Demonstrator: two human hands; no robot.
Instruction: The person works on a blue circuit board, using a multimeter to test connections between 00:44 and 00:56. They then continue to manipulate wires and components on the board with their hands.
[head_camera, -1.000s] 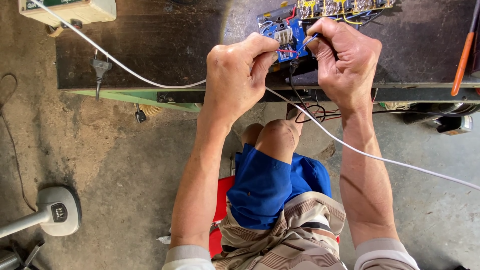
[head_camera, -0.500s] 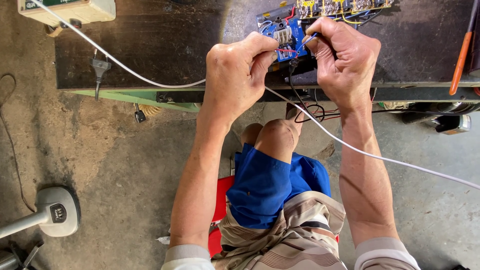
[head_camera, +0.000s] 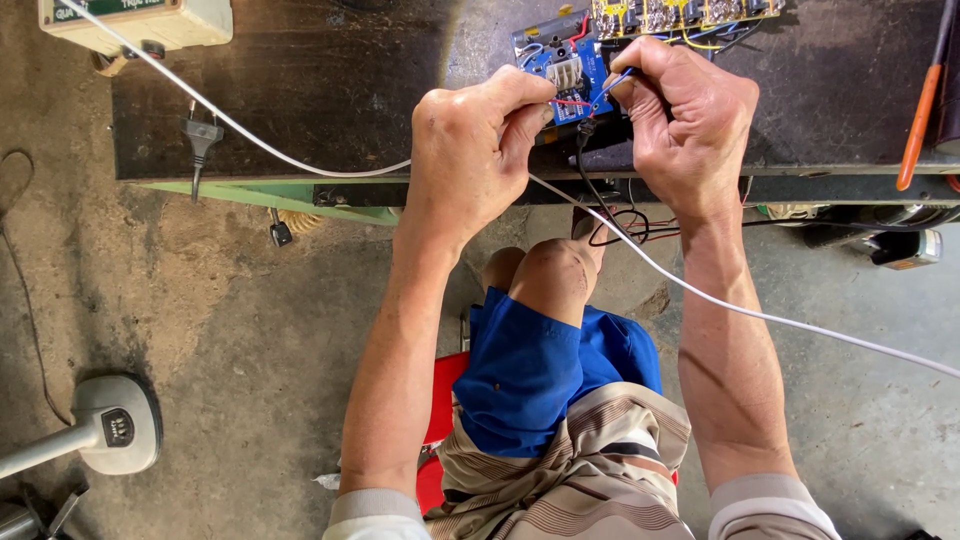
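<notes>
— What sits between the hands?

— A small blue circuit board (head_camera: 562, 70) with pale blocks and thin red and blue wires, lying on the dark, worn bench (head_camera: 300, 110) near its front edge. Much of the board is covered by knuckles; only its upper part shows.

— How are the hands set?

— The left hand (head_camera: 475, 150) is curled tight, fingertips pressed together at the board's lower edge, at 3 o'clock of the fist. Whether it pinches a wire or the board itself I cannot tell. The right hand (head_camera: 685, 125) is closed too, thumb and forefinger pinching a thin blue wire (head_camera: 612, 85) that runs to the board.

— And around them?

— At 12 o'clock of the board, a row of yellow parts (head_camera: 680, 14) is cut off by the top edge. A white cable (head_camera: 300, 160) crosses the bench, passes behind the left hand and comes out at 4 o'clock, over the knee. Thin black wires (head_camera: 610, 215) loop below the bench edge; their ends are hidden. At 9 o'clock a black two-pin plug (head_camera: 201, 135) lies on the bench. At 3 o'clock, an orange-handled tool (head_camera: 918, 125), tip out of sight.
</notes>
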